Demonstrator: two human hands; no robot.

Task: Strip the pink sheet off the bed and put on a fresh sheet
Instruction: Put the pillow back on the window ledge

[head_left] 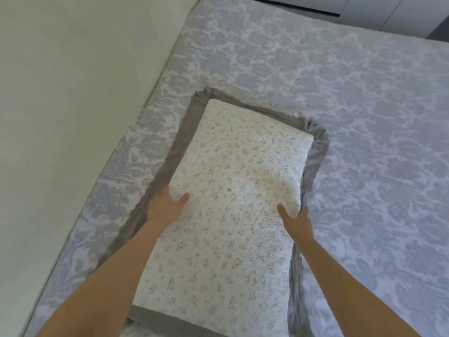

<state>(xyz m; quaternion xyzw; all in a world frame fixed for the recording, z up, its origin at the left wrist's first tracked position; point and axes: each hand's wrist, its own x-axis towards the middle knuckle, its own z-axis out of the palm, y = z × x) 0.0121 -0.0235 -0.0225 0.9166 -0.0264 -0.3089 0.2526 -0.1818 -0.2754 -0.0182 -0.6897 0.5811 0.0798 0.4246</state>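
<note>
A white pillow (226, 190) with small blue flecks lies lengthwise on a folded grey sheet (179, 139), whose edges stick out around it. Both rest on the bare mattress (340, 98), which has a pale blue-and-white floral pattern. My left hand (165, 205) grips the pillow's left edge, thumb on top and fingers hidden beneath. My right hand (295, 220) grips the pillow's right edge the same way, thumb on top. No pink sheet is in view.
A pale green wall (73, 105) runs along the mattress's left side. White cupboard doors (393, 13) and a dark gap stand beyond the far end of the bed. Bare mattress stretches to the right of the pillow.
</note>
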